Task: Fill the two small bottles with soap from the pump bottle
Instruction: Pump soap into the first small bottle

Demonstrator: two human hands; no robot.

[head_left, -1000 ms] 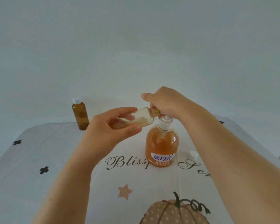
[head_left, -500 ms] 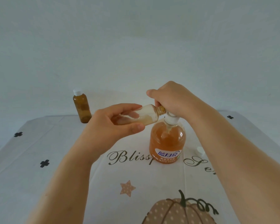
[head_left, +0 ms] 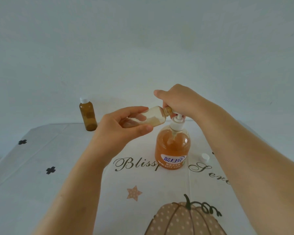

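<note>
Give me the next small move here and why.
Probably press the pump head down again with the right hand. The small bottle in the left hand sits tilted, mouth at the spout, only partly filled; its cap lies off on the table.

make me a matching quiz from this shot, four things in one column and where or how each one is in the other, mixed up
Things:
1. capped amber small bottle
2. uncapped clear small bottle
3. orange soap pump bottle
4. loose white cap

States:
A. lying on the tablecloth, right of the pump bottle
B. held tilted in the left hand, neck at the pump spout
C. standing alone at the far left
D. upright, right hand on its pump head

Pairs: 1-C, 2-B, 3-D, 4-A
</note>
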